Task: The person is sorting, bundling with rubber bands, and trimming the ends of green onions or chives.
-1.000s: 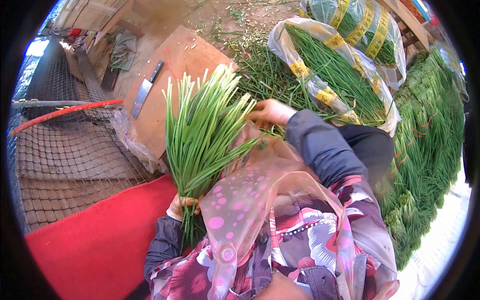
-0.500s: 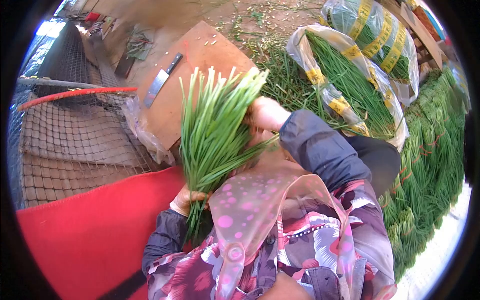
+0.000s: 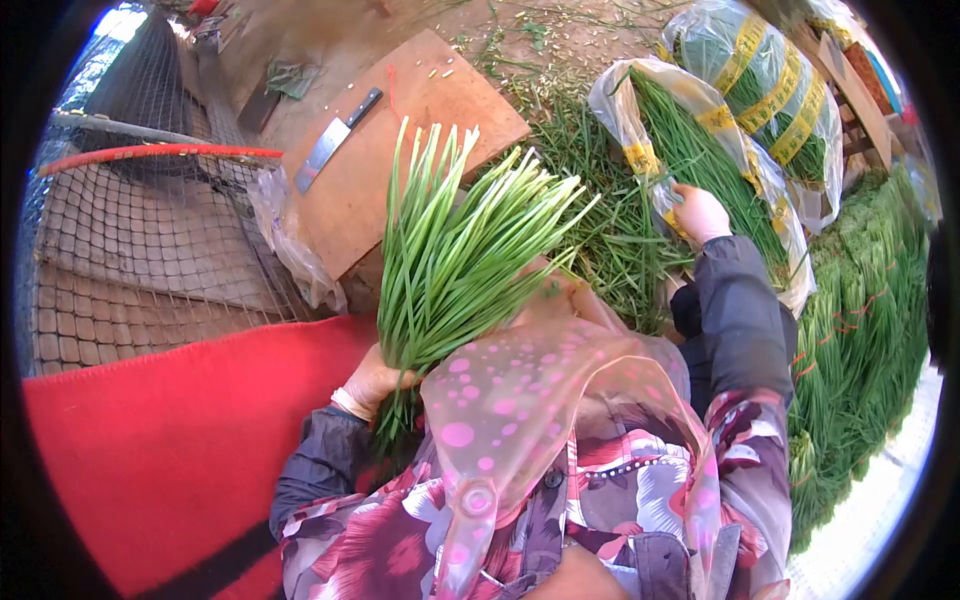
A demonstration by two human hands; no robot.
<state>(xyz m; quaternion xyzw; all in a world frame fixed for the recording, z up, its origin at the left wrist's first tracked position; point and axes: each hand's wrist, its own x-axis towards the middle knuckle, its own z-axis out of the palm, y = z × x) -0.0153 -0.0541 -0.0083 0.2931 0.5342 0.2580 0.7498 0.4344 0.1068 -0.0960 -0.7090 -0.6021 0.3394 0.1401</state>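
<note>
My left hand is wrapped round the leaf end of a bunch of long green stalks, whose pale cut ends fan out upward over my lap. My right hand is at the near edge of an open plastic bag with yellow printed bands, which holds more green stalks. Its fingers are closed together; whether they pinch the bag's edge or a stalk is too small to tell. A pink-dotted clear apron covers my front.
A wooden board bears a cleaver and a red string. Loose green leaves litter the ground beside it. Another filled bag lies behind. Tied bunches line the right; netting and red cloth are left.
My right hand has left the bunch and moved right to the open bag. The bunch has spread wider at its pale ends, with my left hand still round it.
</note>
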